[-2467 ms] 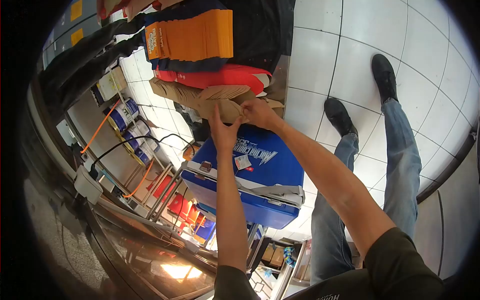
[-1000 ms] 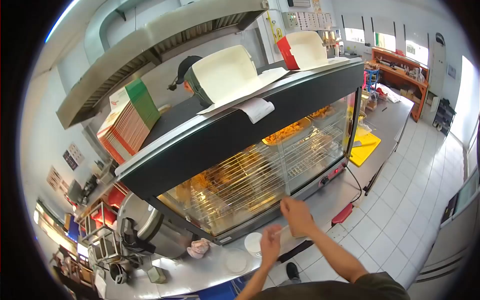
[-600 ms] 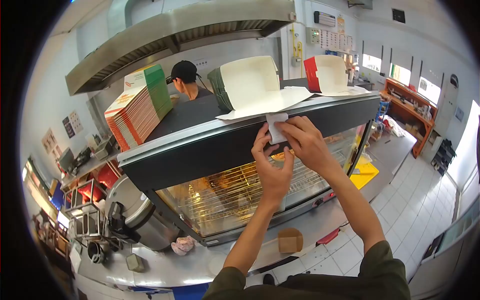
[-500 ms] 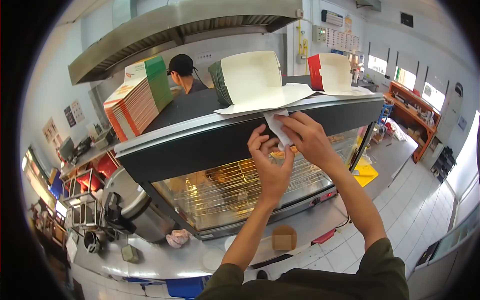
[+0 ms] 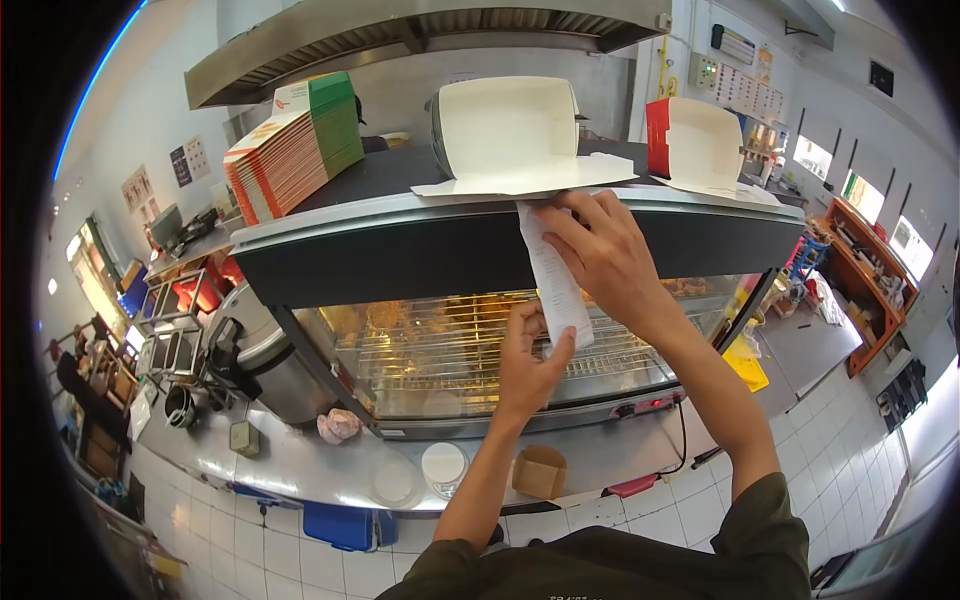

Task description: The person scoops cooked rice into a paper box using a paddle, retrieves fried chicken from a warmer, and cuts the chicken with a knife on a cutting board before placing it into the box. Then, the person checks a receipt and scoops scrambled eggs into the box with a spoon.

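Observation:
A long white paper receipt (image 5: 556,285) with faint print hangs in front of the glass food warmer (image 5: 400,252). At its lower end my left hand (image 5: 530,365) pinches it between thumb and fingers. My right hand (image 5: 605,250) grips the top of the strip, close beneath the warmer's metal edge. Just above, a large white-lined carton (image 5: 505,125) stands with its lid up and its front flap reaching over that edge. To its right is a smaller red-sided carton (image 5: 700,145), likewise opened. Fried food lies on wire racks behind the glass.
A stack of folded cartons (image 5: 285,160) sits at the warmer's top left. On the steel counter below are a round white-lidded tub (image 5: 443,465), a brown cardboard box (image 5: 540,472), a crumpled pink cloth (image 5: 339,426) and a large metal pot (image 5: 290,350). Another person is mostly hidden behind the warmer.
The receipt has gone from bunched between both hands to stretched out lengthwise. My left hand has moved down with its lower end. The other person has dropped mostly out of sight, and the view has shifted.

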`<control>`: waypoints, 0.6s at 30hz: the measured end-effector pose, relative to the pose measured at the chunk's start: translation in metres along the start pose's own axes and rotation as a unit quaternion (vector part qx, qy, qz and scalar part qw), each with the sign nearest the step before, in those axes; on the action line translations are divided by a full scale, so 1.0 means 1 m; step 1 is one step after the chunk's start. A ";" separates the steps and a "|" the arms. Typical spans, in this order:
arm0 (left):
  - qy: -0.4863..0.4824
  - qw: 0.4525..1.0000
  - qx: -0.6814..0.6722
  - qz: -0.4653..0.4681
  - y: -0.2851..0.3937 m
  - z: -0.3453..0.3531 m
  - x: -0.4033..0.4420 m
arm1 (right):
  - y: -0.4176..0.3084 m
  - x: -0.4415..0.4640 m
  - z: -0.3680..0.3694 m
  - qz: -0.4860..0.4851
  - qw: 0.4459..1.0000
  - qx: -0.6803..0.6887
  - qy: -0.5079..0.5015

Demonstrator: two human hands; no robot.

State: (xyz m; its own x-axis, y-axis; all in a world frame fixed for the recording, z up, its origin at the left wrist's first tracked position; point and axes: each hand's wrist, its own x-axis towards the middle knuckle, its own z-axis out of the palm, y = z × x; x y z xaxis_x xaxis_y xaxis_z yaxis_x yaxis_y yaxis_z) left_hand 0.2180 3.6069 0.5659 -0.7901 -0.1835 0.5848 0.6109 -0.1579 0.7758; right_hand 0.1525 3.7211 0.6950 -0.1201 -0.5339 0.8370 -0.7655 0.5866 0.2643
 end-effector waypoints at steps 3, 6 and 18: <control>0.019 0.997 -0.069 -0.019 -0.009 -0.008 -0.010 | -0.001 -0.001 -0.001 -0.002 1.000 -0.012 -0.017; 0.014 0.993 -0.104 -0.045 -0.010 -0.011 -0.019 | -0.002 0.000 -0.002 0.002 0.999 -0.023 -0.032; -0.055 0.985 -0.060 -0.154 -0.007 -0.012 -0.032 | -0.009 -0.005 -0.009 0.008 0.997 -0.069 -0.019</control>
State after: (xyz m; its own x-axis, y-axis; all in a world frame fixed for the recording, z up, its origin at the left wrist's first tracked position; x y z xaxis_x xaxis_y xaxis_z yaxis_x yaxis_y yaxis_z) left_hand 0.2393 3.6026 0.5392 -0.9351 -0.0033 0.3543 0.3385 -0.3036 0.8907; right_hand 0.1659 3.7240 0.6932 -0.1579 -0.5454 0.8231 -0.6699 0.6716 0.3165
